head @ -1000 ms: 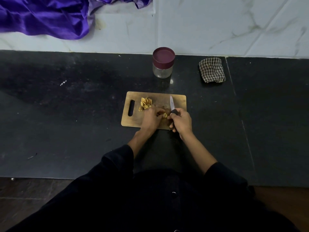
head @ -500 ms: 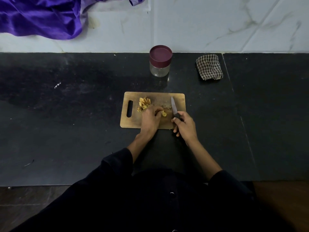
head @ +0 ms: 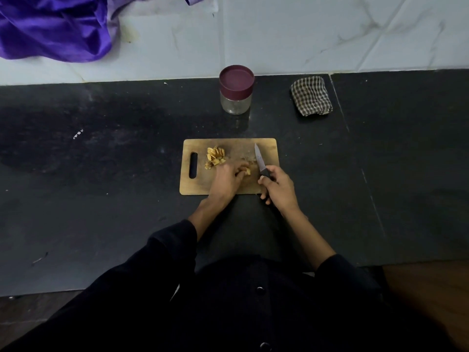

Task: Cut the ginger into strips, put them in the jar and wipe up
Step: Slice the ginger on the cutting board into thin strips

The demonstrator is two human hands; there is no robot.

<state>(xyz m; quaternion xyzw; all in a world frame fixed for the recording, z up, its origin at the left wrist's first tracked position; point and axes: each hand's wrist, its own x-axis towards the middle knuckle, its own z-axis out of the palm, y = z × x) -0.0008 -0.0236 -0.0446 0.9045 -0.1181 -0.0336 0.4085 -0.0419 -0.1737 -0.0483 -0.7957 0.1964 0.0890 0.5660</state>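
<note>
1. One rectangular wooden cutting board (head: 200,184) with rounded corners and a slot handle on its left lies flat on the dark, speckled stone counter (head: 101,174)
2. The left hand (head: 225,180) rests on the board, fingers curled round one small yellow ginger piece (head: 246,171)
3. A heap of cut ginger strips (head: 215,156) – pale, ridged, too tangled to count – sits just beyond that hand
4. The right hand (head: 279,189) grips the black handle of one knife (head: 258,158); its narrow steel blade points away over the board
5. One clear glass jar (head: 236,102) with a round maroon lid (head: 236,78) on it stands behind the board
6. One folded checked cloth (head: 311,95) lies to the jar's right – and purple satin fabric (head: 53,29) drapes at the far left against the marbled white wall
</note>
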